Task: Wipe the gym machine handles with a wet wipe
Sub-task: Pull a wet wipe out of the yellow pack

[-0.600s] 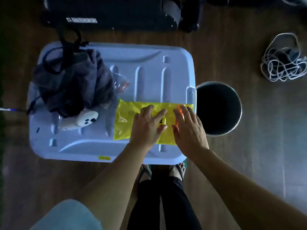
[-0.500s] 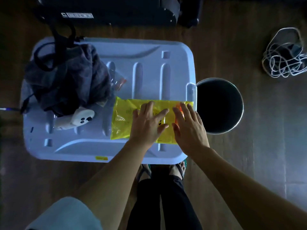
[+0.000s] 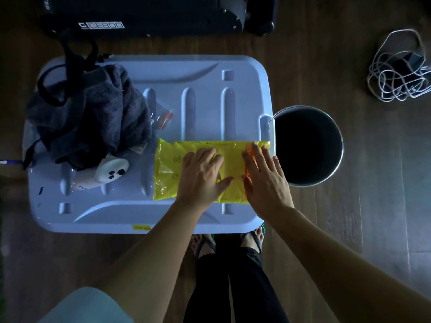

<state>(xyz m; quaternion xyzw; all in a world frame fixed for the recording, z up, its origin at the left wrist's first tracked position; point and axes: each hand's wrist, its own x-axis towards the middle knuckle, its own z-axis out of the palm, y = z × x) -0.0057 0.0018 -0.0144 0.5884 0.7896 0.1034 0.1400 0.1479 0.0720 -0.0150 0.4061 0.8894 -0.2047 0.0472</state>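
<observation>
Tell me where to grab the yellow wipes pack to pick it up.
Probably the right end of the pack, coming from the right. It lies flat on the lid with that end at the lid's edge, under the right hand, which could curl beneath it. The left hand rests flat on its middle.

A dim home room, by the look of it: wood-plank floor [image 3: 326,66], a black exercise machine base [image 3: 163,17] labelled CE800, a plastic storage box [image 3: 198,73] carrying a crumpled towel [image 3: 93,113], a tangled white cable [image 3: 396,78], feet in sandals [image 3: 205,245].
</observation>
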